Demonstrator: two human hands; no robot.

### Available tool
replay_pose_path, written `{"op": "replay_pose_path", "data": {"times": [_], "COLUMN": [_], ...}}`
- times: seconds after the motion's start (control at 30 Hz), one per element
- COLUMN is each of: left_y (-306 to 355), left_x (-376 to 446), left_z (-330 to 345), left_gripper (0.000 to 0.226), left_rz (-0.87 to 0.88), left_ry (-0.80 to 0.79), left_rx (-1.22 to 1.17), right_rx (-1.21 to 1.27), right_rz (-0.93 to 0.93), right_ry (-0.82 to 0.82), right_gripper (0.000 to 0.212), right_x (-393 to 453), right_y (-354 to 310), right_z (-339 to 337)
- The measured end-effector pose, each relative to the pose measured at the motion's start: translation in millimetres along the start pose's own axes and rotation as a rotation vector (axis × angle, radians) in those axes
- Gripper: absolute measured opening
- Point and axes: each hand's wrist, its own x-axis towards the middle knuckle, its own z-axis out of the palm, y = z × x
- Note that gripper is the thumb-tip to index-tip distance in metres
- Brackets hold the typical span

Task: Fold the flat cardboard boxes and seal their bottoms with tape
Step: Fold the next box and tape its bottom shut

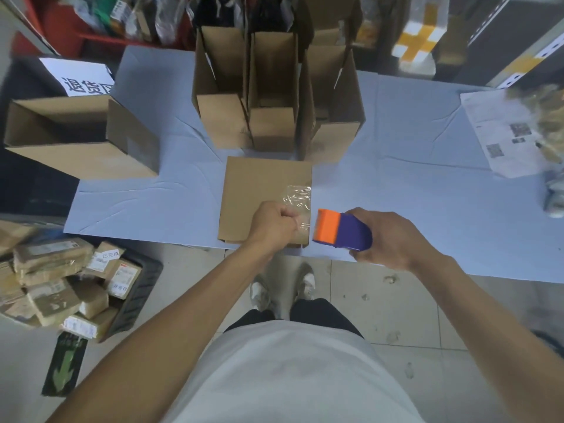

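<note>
We note a pale blue sheet spread over the tiled floor. On it lie a cardboard box at the near edge, three upright open boxes just beyond, a larger open box at far left overlapping the edge, and printed papers at far right.

The left grip is pinching clear tape against a brown box lying on the counter. Just beside it, the right grip is holding a purple and orange tape dispenser.
</note>
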Motion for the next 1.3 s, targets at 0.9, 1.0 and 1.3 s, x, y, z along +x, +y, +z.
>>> {"op": "replay_pose_path", "data": {"times": [0.9,1.0,1.3], "left_y": [10.4,11.2,2.9], "left_x": [56.0,48.9,57.2], "left_z": [2.2,9.9,22.6], "left_gripper": [0.023,0.014,0.024], "left_rz": [0.12,0.327,0.339], "left_ry": [0.159,-0.219,-0.181], "left_rx": [0.869,0.728,0.846], "right_rx": [-0.236,-0.269,-0.412], "right_rz": [0.036,0.036,0.148], "right_ry": [-0.171,-0.192,-0.149], "right_gripper": [0.045,0.047,0.056], "right_x": [83.2,94.0,114.1], "right_y": [58.6,44.1,27.7], "right_z": [13.2,16.5,19.8]}}
